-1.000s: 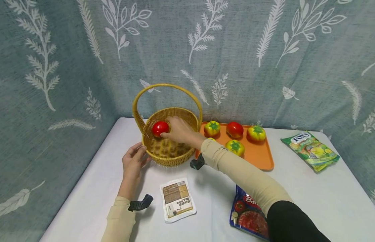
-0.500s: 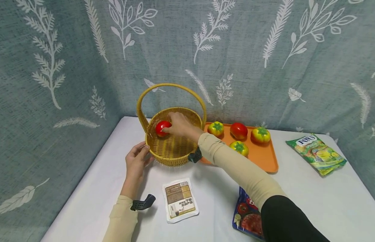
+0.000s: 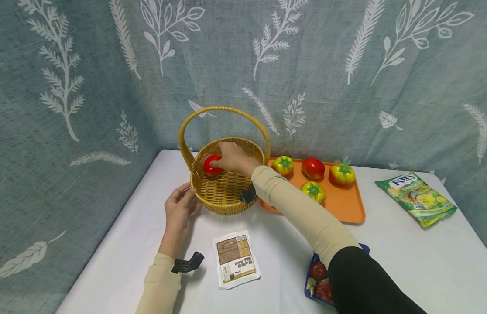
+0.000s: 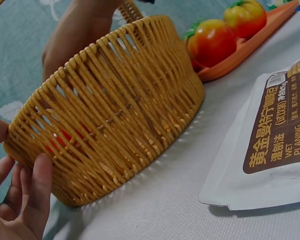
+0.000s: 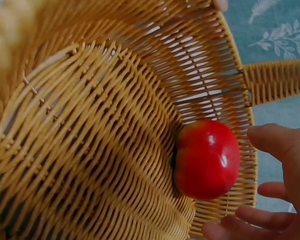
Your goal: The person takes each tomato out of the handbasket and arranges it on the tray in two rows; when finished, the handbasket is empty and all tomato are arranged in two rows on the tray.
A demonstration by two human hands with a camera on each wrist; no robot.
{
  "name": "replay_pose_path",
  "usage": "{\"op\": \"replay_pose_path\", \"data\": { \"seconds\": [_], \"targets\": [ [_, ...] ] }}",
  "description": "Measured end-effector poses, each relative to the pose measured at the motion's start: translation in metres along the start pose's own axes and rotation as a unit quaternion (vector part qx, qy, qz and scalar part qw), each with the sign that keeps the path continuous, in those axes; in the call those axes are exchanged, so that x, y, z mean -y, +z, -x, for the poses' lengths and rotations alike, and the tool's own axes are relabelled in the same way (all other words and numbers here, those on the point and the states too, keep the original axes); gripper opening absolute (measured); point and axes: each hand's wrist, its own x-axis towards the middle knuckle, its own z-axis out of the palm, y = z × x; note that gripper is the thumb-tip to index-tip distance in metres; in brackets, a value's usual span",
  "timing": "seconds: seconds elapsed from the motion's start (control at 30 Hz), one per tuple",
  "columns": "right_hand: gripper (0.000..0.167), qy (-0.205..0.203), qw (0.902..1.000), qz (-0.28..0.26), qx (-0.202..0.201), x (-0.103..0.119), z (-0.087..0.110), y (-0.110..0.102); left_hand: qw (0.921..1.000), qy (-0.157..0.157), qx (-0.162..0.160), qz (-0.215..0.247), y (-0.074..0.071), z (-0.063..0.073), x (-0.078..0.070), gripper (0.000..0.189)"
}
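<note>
A round wicker basket with a tall arched handle stands toward the back left of the table. My left hand holds its front-left side, with thumb and fingers at the rim and outer wall. Inside, against the left side, lies a shiny red tomato. My right hand reaches into the basket beside it. In the right wrist view its fingers are spread around the tomato, and a gap shows between them and its skin. From the head, the hand hides part of the tomato.
An orange tray right of the basket carries several tomatoes. In front lies a white flat packet. A blue pouch is partly under the right arm. A green FOX'S bag lies at the right.
The head view has shifted slightly. My right hand has moved a little farther over the tomato, its thumb now in front of it. The left hand stays at the basket.
</note>
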Motion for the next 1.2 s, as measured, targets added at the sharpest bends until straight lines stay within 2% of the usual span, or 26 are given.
{"op": "replay_pose_path", "data": {
  "seconds": [0.27, 0.53, 0.77, 1.2],
  "targets": [
    [0.065, -0.028, 0.9992, 0.028, 0.011, 0.007, -0.007, 0.003, 0.9998, 0.012, 0.011, 0.01, 0.002, 0.0, -0.002, 0.036],
    [0.062, -0.011, 0.9984, 0.045, 0.031, 0.009, -0.015, 0.01, 0.9999, 0.007, 0.014, 0.008, 0.003, 0.003, -0.004, 0.04],
    [0.063, -0.01, 0.9993, 0.023, 0.027, 0.007, -0.015, 0.014, 0.9999, 0.012, 0.007, 0.002, 0.003, 0.001, -0.003, 0.037],
    [0.067, -0.022, 0.9989, -0.013, 0.041, 0.007, -0.015, 0.025, 1.0, 0.003, -0.001, 0.001, -0.001, 0.002, 0.0, 0.036]
  ]
}}
